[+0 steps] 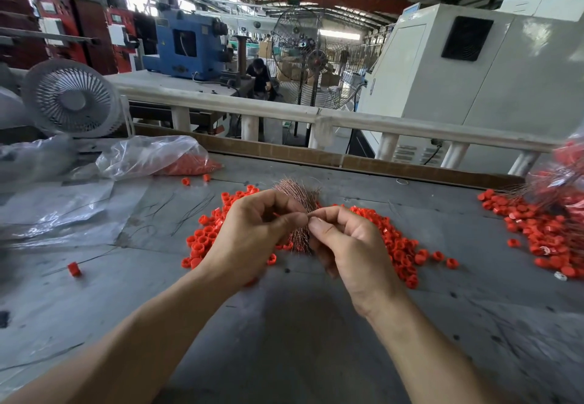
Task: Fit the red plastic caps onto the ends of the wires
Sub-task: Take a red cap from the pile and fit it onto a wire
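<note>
A bundle of thin copper-coloured wires [295, 195] stands between my hands above the grey table [284, 324]. My left hand [252, 233] has its fingers curled around the bundle, with a bit of red showing under its fingers. My right hand [344, 239] pinches a single wire end between thumb and forefinger, right against my left thumb. A heap of loose red plastic caps [398, 245] lies on the table under and around both hands. Whether a cap sits between the fingertips is hidden.
A clear plastic bag with red caps [177, 160] lies at the back left beside a small grey fan [71, 98]. Capped wires and more red caps [543, 229] are piled at the right edge. One stray cap [74, 268] lies at the left. A white railing [284, 109] borders the table's far side.
</note>
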`<action>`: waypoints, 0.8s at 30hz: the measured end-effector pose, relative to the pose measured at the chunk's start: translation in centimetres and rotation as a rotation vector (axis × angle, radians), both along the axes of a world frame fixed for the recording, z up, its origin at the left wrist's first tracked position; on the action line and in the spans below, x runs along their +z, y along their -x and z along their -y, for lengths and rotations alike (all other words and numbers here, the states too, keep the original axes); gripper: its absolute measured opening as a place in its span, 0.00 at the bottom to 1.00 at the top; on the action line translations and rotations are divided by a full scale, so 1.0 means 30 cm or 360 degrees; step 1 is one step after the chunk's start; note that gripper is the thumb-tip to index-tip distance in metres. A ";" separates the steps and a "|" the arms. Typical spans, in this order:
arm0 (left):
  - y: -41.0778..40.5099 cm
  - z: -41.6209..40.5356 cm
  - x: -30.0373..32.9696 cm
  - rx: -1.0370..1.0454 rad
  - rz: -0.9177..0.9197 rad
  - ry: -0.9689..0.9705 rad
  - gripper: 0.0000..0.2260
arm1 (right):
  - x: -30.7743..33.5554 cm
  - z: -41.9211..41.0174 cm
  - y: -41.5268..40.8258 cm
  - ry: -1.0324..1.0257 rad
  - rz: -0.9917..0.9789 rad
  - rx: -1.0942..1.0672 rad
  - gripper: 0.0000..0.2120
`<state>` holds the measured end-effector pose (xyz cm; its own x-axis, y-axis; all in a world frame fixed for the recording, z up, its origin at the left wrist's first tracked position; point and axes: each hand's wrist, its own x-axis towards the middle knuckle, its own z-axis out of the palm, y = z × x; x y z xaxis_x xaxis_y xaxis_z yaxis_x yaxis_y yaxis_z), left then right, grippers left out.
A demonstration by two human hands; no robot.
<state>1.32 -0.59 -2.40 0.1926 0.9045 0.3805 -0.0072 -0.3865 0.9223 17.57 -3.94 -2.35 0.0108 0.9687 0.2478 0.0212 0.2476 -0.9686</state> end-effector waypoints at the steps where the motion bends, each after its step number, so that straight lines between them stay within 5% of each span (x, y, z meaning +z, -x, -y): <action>1: 0.000 -0.001 -0.001 -0.0009 0.0020 -0.0002 0.04 | -0.001 0.001 0.001 -0.0004 0.0012 -0.0004 0.06; 7: -0.006 0.002 -0.006 0.0122 0.0026 -0.0045 0.06 | 0.000 0.003 0.012 0.0042 0.0060 0.0049 0.11; 20: 0.001 0.015 0.022 0.0155 0.0376 0.0261 0.04 | -0.015 -0.012 0.005 0.0016 0.0152 -0.0104 0.06; 24: 0.042 -0.003 0.033 0.0438 0.0203 0.0155 0.03 | -0.027 -0.020 -0.007 0.0016 0.0178 -0.0256 0.08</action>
<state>0.05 -0.50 -1.41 -0.1083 0.9493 0.2951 -0.0322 -0.3001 0.9534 17.79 -3.33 -3.17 0.1388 0.9591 0.2465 0.1672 0.2227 -0.9605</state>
